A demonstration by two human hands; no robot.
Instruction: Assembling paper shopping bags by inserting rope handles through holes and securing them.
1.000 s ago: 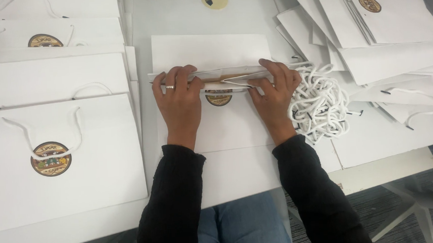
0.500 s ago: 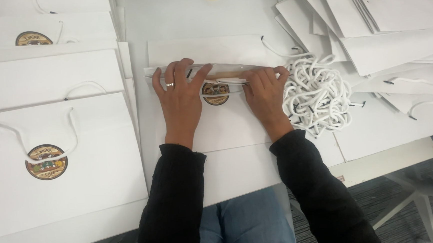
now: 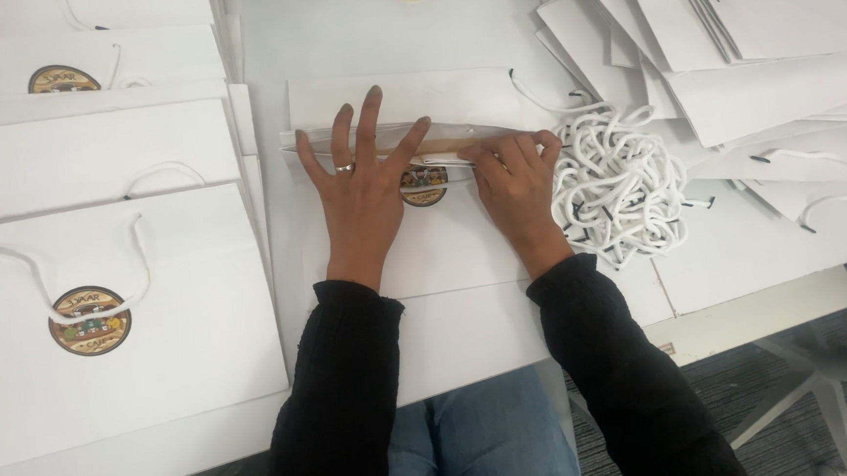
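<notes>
White paper bag (image 3: 443, 237) flat on the desk (image 3: 742, 321), centre, directly ahead of black sleeves (image 3: 345, 390) and blue jeans (image 3: 480, 440). Left hand (image 3: 362, 188) spread wide, palm down, fingers splayed across the bag's folded top edge, ring on one finger, gripping nothing. Right hand (image 3: 516, 183) just beside, fingers curled and pinching the same edge at the fold, part of a round brown seal (image 3: 423, 184) showing between the two hands. Hands close but not touching.

Tangled heap of white cords (image 3: 626, 191) immediately right of the right hand, black tips showing here and there. Finished bags (image 3: 105, 316) stacked in overlapping rows at left, each with a round brown seal and a cord handle looped on top. More flat bags (image 3: 764, 31) fanned loosely at upper right, one seal visible. Another bag (image 3: 362, 26) lying beyond the hands, its seal cut off at the top edge. Grey floor (image 3: 767, 413) at lower right, past the desk's edge.
</notes>
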